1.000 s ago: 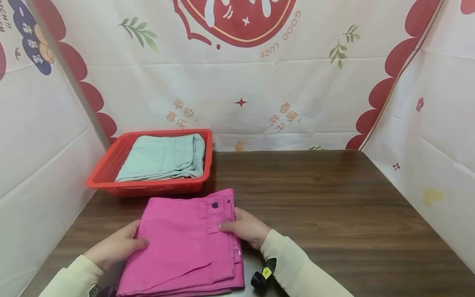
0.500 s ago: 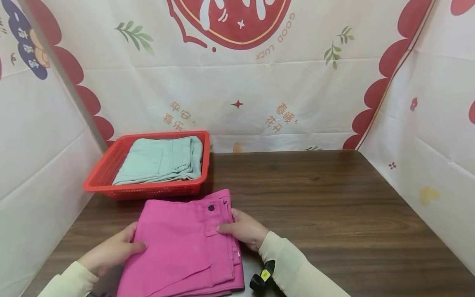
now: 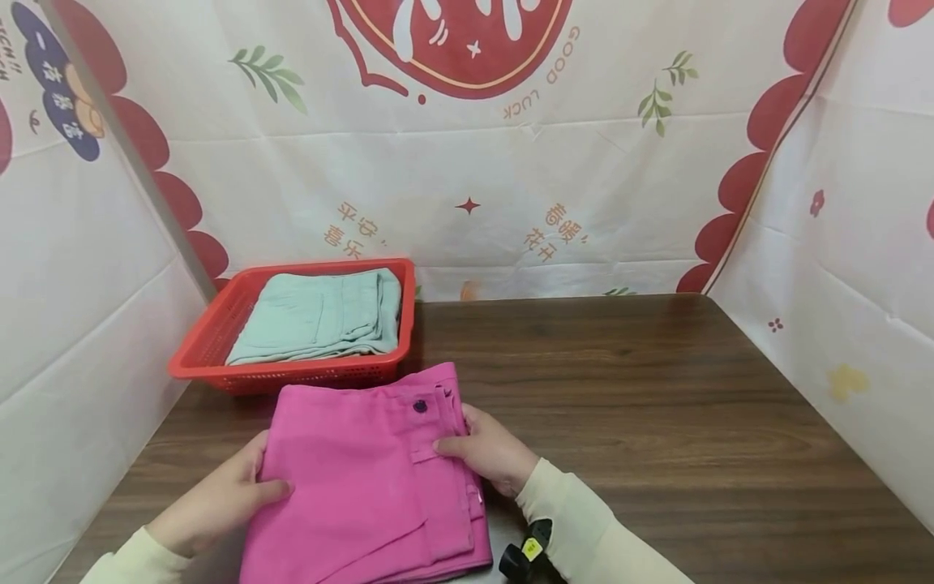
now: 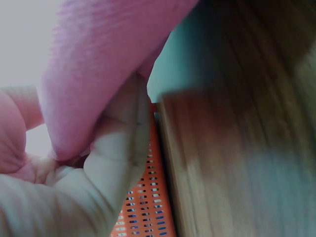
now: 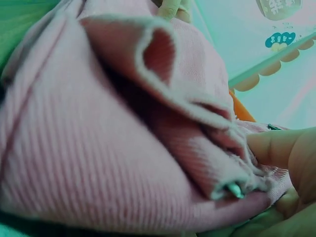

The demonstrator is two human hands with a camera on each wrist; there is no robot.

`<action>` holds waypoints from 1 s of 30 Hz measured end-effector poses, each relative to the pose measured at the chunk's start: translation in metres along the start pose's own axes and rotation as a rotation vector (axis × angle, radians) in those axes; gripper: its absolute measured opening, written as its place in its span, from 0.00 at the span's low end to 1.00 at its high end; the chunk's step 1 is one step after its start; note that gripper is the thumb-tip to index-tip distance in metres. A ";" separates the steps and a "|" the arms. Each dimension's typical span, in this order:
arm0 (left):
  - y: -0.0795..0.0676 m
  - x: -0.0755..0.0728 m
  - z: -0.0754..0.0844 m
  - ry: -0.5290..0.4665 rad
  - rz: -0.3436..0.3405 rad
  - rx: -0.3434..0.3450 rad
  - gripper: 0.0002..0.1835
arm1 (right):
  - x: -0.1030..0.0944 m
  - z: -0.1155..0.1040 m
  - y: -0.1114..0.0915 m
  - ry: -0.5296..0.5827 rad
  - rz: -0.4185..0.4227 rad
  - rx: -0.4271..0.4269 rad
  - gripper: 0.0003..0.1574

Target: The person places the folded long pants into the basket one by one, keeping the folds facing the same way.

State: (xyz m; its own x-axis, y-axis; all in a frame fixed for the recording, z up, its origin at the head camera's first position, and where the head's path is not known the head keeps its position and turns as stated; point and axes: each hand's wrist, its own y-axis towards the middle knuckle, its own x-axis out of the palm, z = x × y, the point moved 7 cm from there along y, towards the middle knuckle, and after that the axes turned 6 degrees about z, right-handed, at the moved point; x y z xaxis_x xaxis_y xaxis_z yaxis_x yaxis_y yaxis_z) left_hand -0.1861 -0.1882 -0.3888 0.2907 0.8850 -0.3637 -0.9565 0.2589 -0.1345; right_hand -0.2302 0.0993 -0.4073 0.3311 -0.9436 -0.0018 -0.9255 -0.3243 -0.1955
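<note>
A folded pair of bright pink trousers (image 3: 357,478) shows a dark button near the waistband and a slanted pocket seam. My left hand (image 3: 222,495) grips its left folded edge, thumb on top and fingers beneath. On the opposite side, my right hand (image 3: 496,450) pinches the waistband edge by a belt loop. In the left wrist view the pink fabric (image 4: 103,64) lies between thumb and fingers. Layered ribbed folds of the trousers (image 5: 89,148) fill the right wrist view, the right thumb (image 5: 271,148) pressing at their edge.
Just beyond the trousers stands a red plastic basket (image 3: 292,371) holding folded pale green clothing (image 3: 314,316). The brown wooden table (image 3: 620,405) extends to the right. White printed cloth (image 3: 467,162) walls it at the back and both sides.
The pink trousers have shifted slightly away from me and to the right, with both hands still holding their sides. The basket stays put.
</note>
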 end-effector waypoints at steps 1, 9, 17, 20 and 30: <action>-0.001 0.000 0.002 0.001 0.005 0.004 0.34 | -0.001 -0.002 -0.001 0.004 -0.002 -0.005 0.32; -0.003 -0.003 0.011 0.019 0.064 0.016 0.34 | -0.004 -0.012 -0.004 0.016 0.002 -0.056 0.32; -0.002 -0.007 0.023 -0.002 0.102 0.046 0.33 | -0.011 -0.023 -0.005 0.034 0.020 -0.080 0.32; -0.003 -0.008 0.029 -0.013 0.126 0.078 0.32 | -0.014 -0.029 -0.006 0.019 0.026 -0.088 0.32; -0.004 -0.011 0.047 -0.091 0.163 0.084 0.28 | -0.020 -0.051 -0.011 -0.013 0.032 -0.138 0.32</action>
State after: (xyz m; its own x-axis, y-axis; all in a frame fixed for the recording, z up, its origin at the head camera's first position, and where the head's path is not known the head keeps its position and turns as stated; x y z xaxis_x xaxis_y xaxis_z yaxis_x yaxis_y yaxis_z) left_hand -0.1864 -0.1811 -0.3408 0.1320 0.9482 -0.2890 -0.9905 0.1374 -0.0017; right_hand -0.2358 0.1181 -0.3554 0.3023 -0.9530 -0.0187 -0.9519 -0.3008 -0.0584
